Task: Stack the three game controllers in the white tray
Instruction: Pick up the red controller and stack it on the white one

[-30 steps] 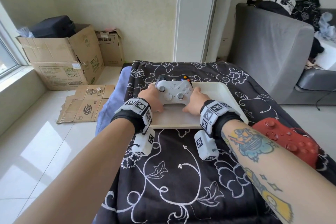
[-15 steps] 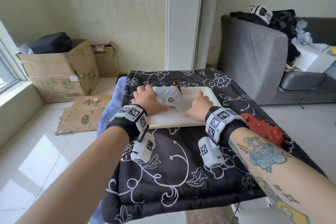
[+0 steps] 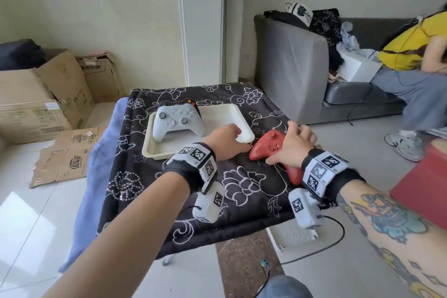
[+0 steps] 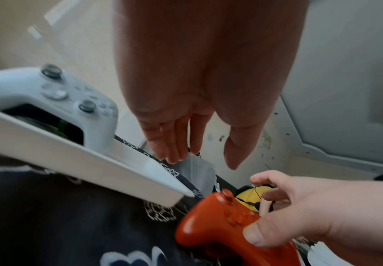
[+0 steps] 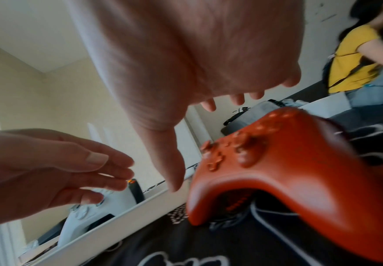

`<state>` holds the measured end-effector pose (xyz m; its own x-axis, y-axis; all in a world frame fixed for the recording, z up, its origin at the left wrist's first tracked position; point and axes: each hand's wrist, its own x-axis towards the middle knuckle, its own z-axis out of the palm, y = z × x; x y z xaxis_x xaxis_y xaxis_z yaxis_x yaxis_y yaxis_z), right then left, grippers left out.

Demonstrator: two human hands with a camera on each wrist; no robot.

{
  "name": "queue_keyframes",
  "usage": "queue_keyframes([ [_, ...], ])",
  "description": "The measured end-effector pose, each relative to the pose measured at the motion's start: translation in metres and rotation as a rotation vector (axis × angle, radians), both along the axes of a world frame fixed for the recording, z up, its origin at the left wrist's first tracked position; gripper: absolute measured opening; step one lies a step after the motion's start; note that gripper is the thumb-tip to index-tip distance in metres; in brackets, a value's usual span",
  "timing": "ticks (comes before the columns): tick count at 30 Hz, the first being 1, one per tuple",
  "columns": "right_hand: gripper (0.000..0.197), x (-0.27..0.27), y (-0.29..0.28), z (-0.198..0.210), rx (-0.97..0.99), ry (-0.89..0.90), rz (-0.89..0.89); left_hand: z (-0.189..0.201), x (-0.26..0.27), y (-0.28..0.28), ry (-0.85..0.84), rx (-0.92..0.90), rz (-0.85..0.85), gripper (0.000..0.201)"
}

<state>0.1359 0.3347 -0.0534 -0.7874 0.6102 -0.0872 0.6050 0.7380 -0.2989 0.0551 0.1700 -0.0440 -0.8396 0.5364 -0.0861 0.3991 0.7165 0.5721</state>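
A white tray [image 3: 217, 126] lies on the black floral cloth. In its left half a white controller [image 3: 177, 122] rests on top of a black controller [image 3: 196, 108], of which only the far edge shows. The red controller [image 3: 266, 146] lies on the cloth just right of the tray. My right hand [image 3: 287, 143] arches over it with fingers spread, the thumb [image 4: 254, 235] at its near grip; the right wrist view still shows a gap under the palm. My left hand [image 3: 238, 139] hovers open above the tray's near right corner [image 4: 163, 190], holding nothing.
The table [image 3: 193, 191] is small, with its edges close on all sides. A grey sofa [image 3: 290, 68] with a seated person in a yellow shirt [image 3: 411, 43] stands to the right. Cardboard boxes [image 3: 48, 94] sit on the floor at left, a red box [image 3: 425, 189] at near right.
Both hands have let go of the white controller and moved right. The right hand now reaches over the red controller, and the left hand is at the tray's near right corner.
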Motion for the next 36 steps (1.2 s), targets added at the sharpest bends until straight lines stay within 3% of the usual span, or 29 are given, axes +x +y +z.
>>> queue_keyframes([
  [5,0.119,0.022,0.037,-0.021,-0.131,0.012,-0.109,-0.013,0.008,0.025,-0.020,-0.083,-0.054,0.075],
  [9,0.135,0.026,0.054,-0.033,-0.322,0.035,-0.119,-0.024,0.009,0.038,-0.039,-0.142,-0.071,0.064],
  [13,0.143,0.020,0.059,-0.041,-0.378,0.065,-0.079,-0.036,0.005,0.049,-0.097,-0.185,-0.095,0.051],
  [19,0.120,0.018,0.053,-0.047,-0.305,0.060,-0.043,-0.052,0.002,0.062,-0.110,-0.123,-0.054,0.052],
  [23,0.104,0.019,0.047,-0.051,-0.294,0.114,-0.056,-0.056,0.004,0.068,-0.230,0.010,0.047,0.062],
  [30,0.105,0.028,0.053,-0.053,-0.311,0.207,-0.032,-0.063,0.008,0.072,-0.439,0.233,0.132,0.074],
  [36,0.104,0.030,0.052,-0.049,-0.329,0.219,-0.014,-0.064,0.010,0.078,-0.331,0.182,0.026,0.080],
])
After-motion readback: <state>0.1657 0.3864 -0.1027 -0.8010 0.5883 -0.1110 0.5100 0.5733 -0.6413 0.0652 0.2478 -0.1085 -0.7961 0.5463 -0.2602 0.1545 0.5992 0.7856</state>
